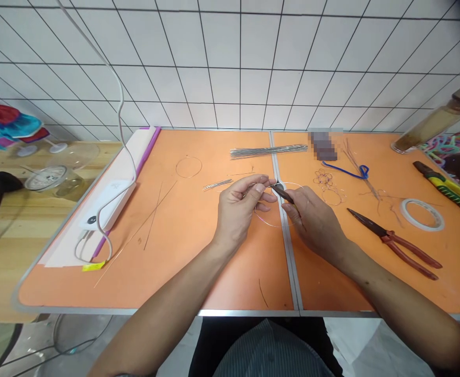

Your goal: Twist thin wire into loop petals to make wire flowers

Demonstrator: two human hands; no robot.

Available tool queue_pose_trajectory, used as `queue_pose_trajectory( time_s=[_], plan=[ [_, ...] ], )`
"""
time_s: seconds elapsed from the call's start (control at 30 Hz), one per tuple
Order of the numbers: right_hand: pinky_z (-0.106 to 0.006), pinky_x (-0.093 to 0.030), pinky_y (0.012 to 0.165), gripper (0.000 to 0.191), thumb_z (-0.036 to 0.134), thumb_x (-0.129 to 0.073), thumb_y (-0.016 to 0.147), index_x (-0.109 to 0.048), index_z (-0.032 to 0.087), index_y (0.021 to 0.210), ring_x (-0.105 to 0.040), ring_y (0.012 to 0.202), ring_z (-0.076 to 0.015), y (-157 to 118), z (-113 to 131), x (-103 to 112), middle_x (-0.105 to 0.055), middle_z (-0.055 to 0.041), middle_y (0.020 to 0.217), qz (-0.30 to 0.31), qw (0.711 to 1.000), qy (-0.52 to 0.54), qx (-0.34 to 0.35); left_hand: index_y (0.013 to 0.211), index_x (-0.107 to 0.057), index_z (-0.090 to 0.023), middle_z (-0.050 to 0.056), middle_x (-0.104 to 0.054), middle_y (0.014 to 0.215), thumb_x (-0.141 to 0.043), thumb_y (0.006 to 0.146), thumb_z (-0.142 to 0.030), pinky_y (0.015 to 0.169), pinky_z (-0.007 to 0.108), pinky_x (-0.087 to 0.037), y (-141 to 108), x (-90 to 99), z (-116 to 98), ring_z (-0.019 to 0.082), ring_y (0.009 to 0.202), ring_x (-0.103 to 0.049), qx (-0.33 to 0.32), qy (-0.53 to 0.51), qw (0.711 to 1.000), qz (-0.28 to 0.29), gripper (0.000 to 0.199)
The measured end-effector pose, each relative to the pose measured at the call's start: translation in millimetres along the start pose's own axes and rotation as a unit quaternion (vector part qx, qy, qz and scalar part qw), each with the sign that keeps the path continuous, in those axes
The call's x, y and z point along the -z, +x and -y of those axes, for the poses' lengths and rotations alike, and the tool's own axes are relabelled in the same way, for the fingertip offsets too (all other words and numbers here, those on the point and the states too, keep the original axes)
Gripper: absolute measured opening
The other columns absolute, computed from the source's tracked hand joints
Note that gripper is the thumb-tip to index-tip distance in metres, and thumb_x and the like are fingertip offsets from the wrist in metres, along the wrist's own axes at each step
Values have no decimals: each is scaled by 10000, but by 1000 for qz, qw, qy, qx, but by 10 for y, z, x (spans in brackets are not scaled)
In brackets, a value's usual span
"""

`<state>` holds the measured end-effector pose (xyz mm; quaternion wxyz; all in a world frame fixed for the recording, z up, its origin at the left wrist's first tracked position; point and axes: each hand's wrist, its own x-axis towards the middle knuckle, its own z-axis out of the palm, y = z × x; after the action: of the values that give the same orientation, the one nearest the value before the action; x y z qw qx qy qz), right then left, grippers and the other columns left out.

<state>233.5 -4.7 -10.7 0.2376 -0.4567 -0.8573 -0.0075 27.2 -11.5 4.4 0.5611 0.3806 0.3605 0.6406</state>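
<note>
While the left hand (239, 212) pinches a thin wire loop (268, 222), the right hand (312, 225) grips small dark-handled pliers (283, 193) at its edge over the orange worktop (214, 283), red-handled pliers (404, 248) and a tape roll (422, 214) right of the hands, a wire bundle (269, 152) beyond them

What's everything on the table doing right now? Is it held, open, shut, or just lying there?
Left hand, pinching a thin wire loop
Right hand, gripping a dark-handled tool
Red-handled pliers, lying down, jaws closed
Tape roll, lying flat
Straight wire bundle, lying loose
</note>
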Motion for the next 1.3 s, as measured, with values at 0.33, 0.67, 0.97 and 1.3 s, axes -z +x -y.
queue_pose_trajectory(
  time_s=[0.33,0.67,0.97,1.3],
  plan=[
    [-323,-407,628,449,520,-390,1203,-695,207,1102,-652,778,-214,23,-1,35,-700,-57,871,-18,1000,14,4,1063,-854,-212,110,-878,1144,-903,889,-437,617,239,-620,1,2,30,163,761,-816,-1,8,1000,9,288],
    [-314,-396,612,429,491,-403,1202,-675,215,1019,-643,718,-199,4,-51,6,-704,-48,820,-11,999,34,3,1073,-839,-199,132,-872,1182,-892,894,-450,625,248,-611,-17,-6,40,180,786,-832,9,30,999,6,313],
    [-320,-431,651,383,465,-446,1195,-709,204,1099,-661,780,-206,8,-52,-12,-701,-46,860,-12,998,60,-6,1073,-838,-201,132,-869,1200,-894,896,-457,631,251,-616,-10,8,37,185,796,-834,11,44,999,1,316],
    [-329,-452,687,348,464,-463,1189,-707,227,1117,-649,808,-216,19,-126,48,-677,-52,891,-2,995,96,11,1048,-836,-208,123,-870,1209,-939,857,-446,625,236,-619,81,96,28,157,751,-818,54,3,998,44,322]
  ],
)
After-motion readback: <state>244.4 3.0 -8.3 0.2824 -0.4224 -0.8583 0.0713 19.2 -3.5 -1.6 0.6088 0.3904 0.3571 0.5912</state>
